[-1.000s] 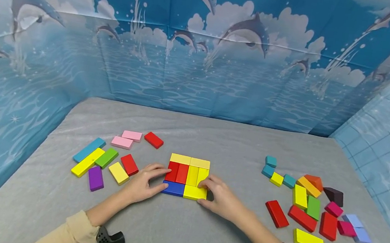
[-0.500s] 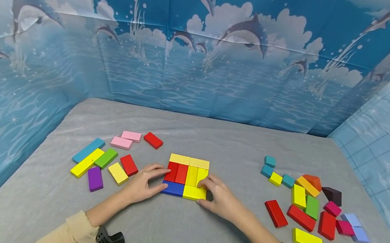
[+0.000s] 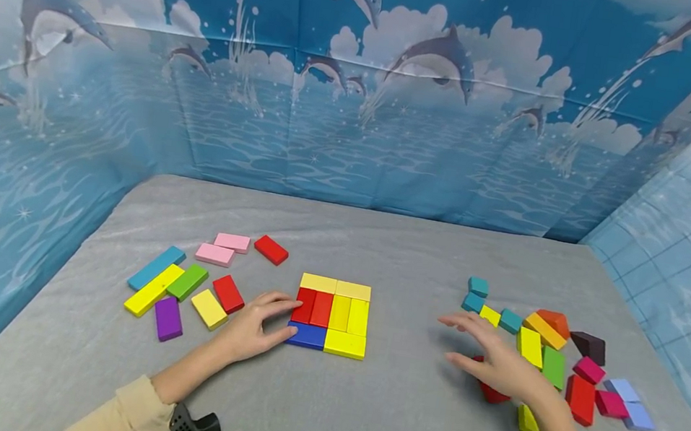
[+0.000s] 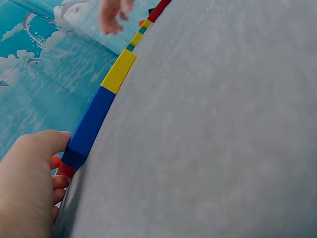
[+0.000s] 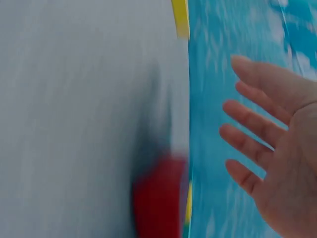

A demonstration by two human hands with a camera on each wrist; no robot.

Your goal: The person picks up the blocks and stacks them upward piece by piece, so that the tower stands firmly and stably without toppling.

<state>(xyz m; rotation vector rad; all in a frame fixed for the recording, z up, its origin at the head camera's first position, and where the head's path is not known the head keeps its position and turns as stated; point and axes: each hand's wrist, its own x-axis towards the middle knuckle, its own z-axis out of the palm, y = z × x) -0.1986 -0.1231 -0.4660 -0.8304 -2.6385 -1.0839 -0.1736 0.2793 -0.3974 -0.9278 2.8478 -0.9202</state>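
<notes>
A flat rectangle of blocks lies in front of me in the head view. Its back row is yellow blocks (image 3: 318, 283), its middle has red blocks (image 3: 321, 308) and upright yellow blocks (image 3: 340, 314), and its front row pairs a blue block (image 3: 307, 336) with a yellow block (image 3: 344, 344). My left hand (image 3: 253, 327) rests at the rectangle's left side, the thumb touching the blue block and the fingers by the red one. My right hand (image 3: 499, 363) hovers over the right-hand pile with spread fingers, holding nothing, above a red block (image 3: 494, 394).
Left of the rectangle lie loose pink, red, green, yellow, blue and purple blocks (image 3: 169, 318). The right pile also has teal cubes (image 3: 478, 286), an orange block (image 3: 554, 322), a dark block (image 3: 589, 347) and lilac blocks (image 3: 640, 417). A dolphin-print curtain (image 3: 356, 137) surrounds the grey table.
My right hand has left the rectangle's yellow front-right corner and moved right, over the loose blocks. The left hand and the rectangle stay where they were.
</notes>
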